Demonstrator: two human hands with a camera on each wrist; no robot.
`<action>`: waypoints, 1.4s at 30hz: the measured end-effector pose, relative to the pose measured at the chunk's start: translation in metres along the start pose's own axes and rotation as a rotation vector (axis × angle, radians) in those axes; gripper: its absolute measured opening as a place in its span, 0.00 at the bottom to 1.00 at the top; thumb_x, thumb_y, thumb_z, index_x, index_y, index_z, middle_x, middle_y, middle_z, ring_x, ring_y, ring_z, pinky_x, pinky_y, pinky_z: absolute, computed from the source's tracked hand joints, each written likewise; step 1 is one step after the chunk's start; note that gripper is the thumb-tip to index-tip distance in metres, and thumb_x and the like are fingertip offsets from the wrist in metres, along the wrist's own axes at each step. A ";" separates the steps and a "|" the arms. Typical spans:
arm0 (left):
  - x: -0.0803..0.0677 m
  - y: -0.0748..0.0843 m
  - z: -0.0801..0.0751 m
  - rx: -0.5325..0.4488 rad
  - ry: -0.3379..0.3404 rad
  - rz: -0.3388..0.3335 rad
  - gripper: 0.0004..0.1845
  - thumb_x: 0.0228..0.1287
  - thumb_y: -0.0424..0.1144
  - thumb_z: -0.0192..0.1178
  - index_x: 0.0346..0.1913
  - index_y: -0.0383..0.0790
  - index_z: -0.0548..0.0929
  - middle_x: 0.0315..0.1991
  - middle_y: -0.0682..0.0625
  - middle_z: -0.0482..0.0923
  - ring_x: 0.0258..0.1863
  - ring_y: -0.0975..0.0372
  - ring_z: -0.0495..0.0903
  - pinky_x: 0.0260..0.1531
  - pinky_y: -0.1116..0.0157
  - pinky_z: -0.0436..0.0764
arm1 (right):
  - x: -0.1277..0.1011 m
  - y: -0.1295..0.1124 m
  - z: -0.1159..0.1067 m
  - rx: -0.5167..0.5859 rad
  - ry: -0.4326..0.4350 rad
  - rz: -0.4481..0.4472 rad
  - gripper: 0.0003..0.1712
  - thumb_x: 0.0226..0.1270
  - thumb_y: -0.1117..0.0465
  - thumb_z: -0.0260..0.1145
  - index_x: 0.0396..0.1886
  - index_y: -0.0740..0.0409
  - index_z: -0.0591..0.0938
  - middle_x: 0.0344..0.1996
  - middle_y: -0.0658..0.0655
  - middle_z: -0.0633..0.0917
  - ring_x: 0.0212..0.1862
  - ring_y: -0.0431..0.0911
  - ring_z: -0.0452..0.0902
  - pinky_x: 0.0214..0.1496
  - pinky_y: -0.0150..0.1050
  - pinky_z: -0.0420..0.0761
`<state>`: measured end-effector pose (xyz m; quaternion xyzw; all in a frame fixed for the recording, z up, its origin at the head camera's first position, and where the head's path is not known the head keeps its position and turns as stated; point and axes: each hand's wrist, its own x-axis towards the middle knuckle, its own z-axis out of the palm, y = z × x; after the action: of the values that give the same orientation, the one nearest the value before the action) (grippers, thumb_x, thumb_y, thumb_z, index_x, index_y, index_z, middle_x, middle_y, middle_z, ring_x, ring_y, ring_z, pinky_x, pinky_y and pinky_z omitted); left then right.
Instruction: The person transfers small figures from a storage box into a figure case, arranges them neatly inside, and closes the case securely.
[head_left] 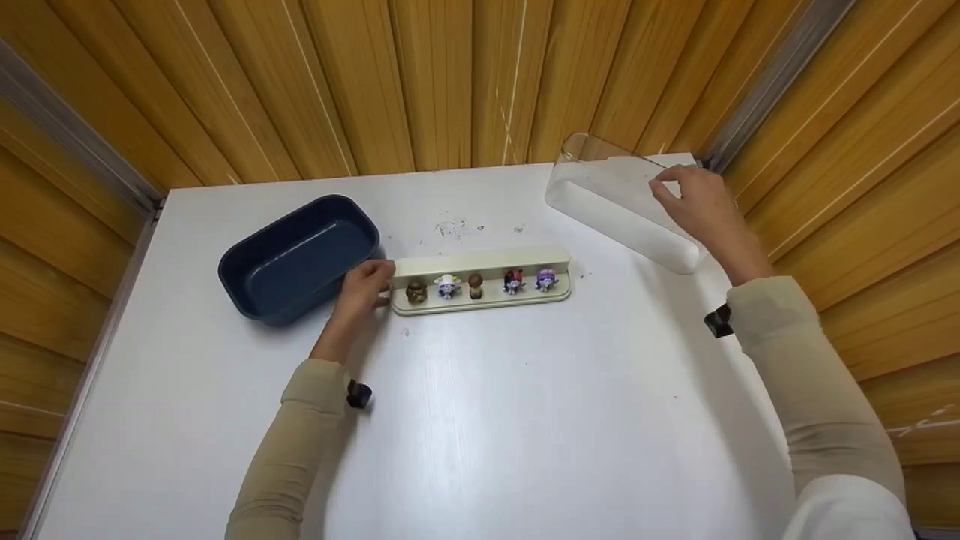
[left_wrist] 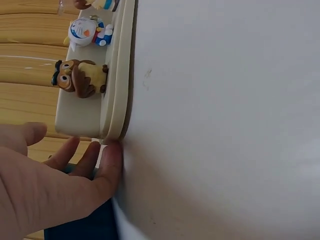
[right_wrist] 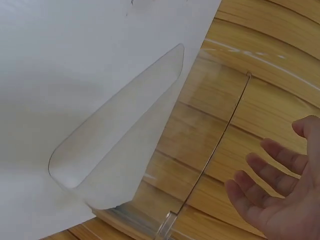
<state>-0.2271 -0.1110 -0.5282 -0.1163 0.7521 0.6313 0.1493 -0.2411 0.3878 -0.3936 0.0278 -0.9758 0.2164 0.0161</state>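
Observation:
My left hand (head_left: 364,290) is at the left end of a cream display base (head_left: 480,262), fingertips right at its edge in the left wrist view. Several small figurines stand in a row on it: a brown owl (left_wrist: 82,80), a white-headed cat figure (left_wrist: 90,32), a brown-headed one (head_left: 475,286), a red-and-black one (head_left: 513,283) and a purple one (head_left: 546,280). At the back right, a clear plastic cover (head_left: 622,225) stands on the table. Beside it my right hand (head_left: 697,204) hovers, fingers loosely bent and apart from the cover (right_wrist: 115,130) in the right wrist view.
A dark blue bin (head_left: 300,262) stands left of the base, close to my left hand. All this is on a white table (head_left: 465,420) with small dark marks behind the base. Wood-patterned walls (head_left: 435,82) rise at the back and sides.

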 end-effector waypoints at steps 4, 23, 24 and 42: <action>0.001 0.004 -0.003 0.104 -0.029 -0.058 0.28 0.79 0.48 0.53 0.70 0.33 0.71 0.63 0.39 0.73 0.53 0.53 0.75 0.54 0.56 0.82 | 0.012 0.007 -0.012 -0.032 -0.086 0.001 0.34 0.80 0.44 0.51 0.67 0.69 0.75 0.67 0.74 0.72 0.71 0.71 0.60 0.73 0.67 0.57; 0.006 0.013 0.003 0.065 -0.039 -0.095 0.24 0.77 0.45 0.56 0.66 0.32 0.76 0.59 0.39 0.75 0.49 0.53 0.79 0.53 0.55 0.83 | 0.044 0.058 -0.005 -0.066 -0.321 0.091 0.60 0.68 0.31 0.60 0.82 0.61 0.44 0.79 0.75 0.43 0.76 0.76 0.34 0.70 0.76 0.44; 0.005 0.013 0.003 0.068 -0.034 -0.098 0.24 0.77 0.45 0.56 0.66 0.32 0.76 0.60 0.39 0.75 0.49 0.53 0.79 0.53 0.55 0.83 | 0.046 0.060 -0.003 -0.066 -0.330 0.090 0.61 0.68 0.32 0.62 0.82 0.62 0.44 0.79 0.75 0.43 0.76 0.76 0.34 0.71 0.75 0.43; 0.002 0.007 0.009 0.140 0.022 -0.088 0.30 0.72 0.51 0.62 0.65 0.31 0.76 0.55 0.41 0.77 0.48 0.55 0.76 0.48 0.56 0.84 | 0.047 0.062 0.009 0.027 -0.327 0.137 0.64 0.61 0.41 0.75 0.82 0.61 0.48 0.73 0.75 0.62 0.74 0.71 0.54 0.73 0.69 0.55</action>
<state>-0.2307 -0.1011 -0.5238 -0.1453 0.7902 0.5687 0.1762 -0.2923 0.4383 -0.4260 -0.0039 -0.9620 0.2227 -0.1579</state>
